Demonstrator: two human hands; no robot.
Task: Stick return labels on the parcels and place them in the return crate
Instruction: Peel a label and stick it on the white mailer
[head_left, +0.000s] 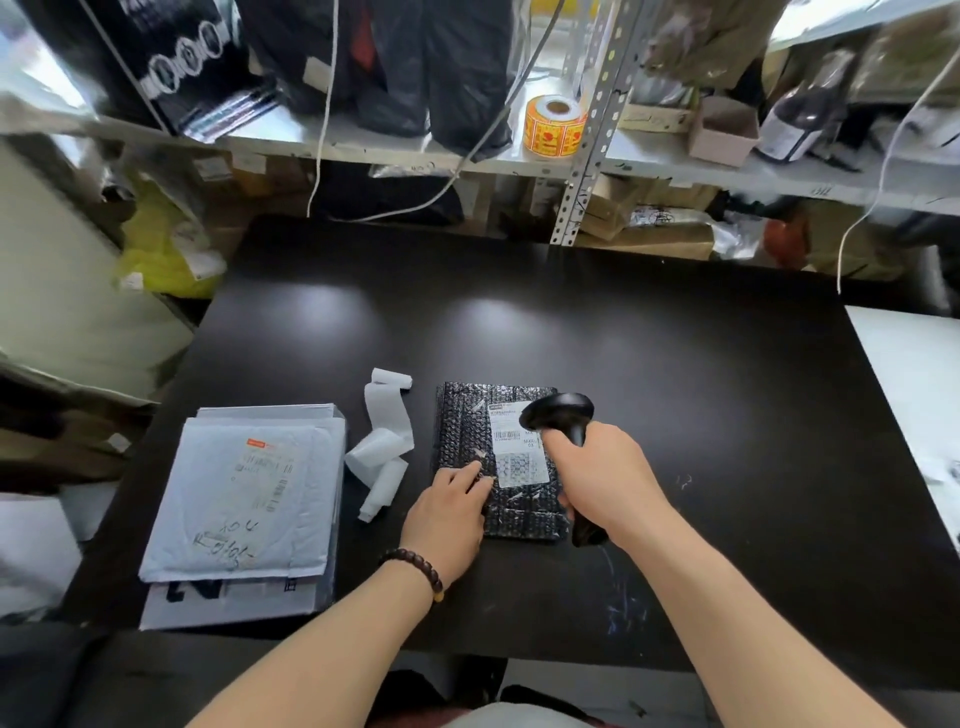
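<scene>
left hand (447, 519) on parcel (462, 431), right (602, 483) grips scanner (561, 408)

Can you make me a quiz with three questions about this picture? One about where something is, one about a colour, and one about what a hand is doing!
1. Where is the orange sticker roll?
A. On the black table
B. On the shelf
C. In a hand

2. What colour is the bubble-wrap parcel?
A. Black
B. Yellow
C. Red

3. What is the right hand doing?
A. Lying flat and empty
B. Holding a pen
C. Holding the scanner

Answers:
1 B: the roll stands on the shelf, beside the metal post.
2 A: its bubbly wrap is black, with a white label on top.
3 C: the fingers curl round the scanner's handle, and its head is over the parcel's label.
</scene>
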